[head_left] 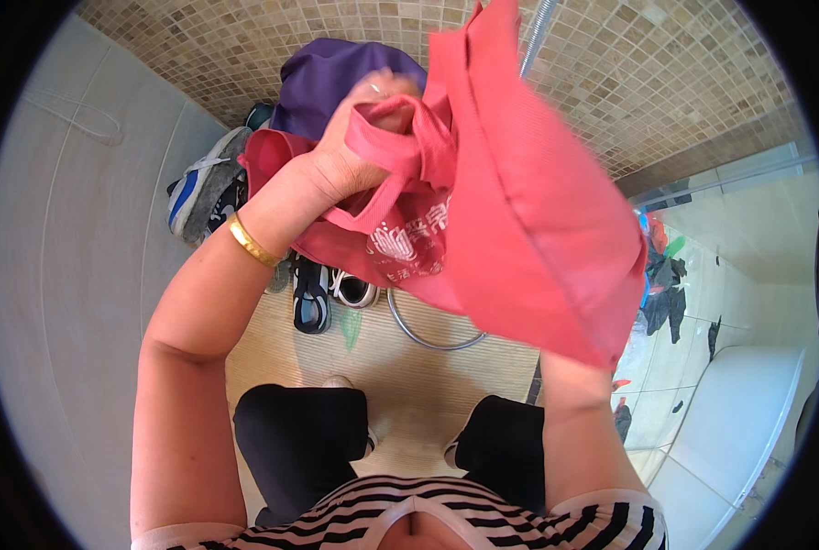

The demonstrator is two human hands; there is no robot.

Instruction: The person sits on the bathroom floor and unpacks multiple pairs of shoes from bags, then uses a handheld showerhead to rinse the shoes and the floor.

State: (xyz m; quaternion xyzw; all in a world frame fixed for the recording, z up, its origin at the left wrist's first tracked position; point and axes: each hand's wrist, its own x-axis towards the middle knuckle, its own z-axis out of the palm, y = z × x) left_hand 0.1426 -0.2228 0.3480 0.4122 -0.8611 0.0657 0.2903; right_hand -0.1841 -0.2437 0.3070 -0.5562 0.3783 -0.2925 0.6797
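A large pink-red fabric tote bag (519,202) with white print hangs in front of me, held up high. My left hand (354,147), with a gold bangle on the wrist and a ring on one finger, grips the bag's bunched handle straps near the top. My right hand is hidden behind the bag; only its forearm (579,412) shows, rising from the lower right into the cloth. A purple bag (336,78) sits behind the pink one, partly covered by it.
Several shoes lie on the floor: a grey and blue sneaker (203,188) at left, dark and white ones (322,293) below the bag. A metal ring (428,335) rests on the tan floor. Mosaic tile wall (666,73) behind, glass panel (693,302) at right.
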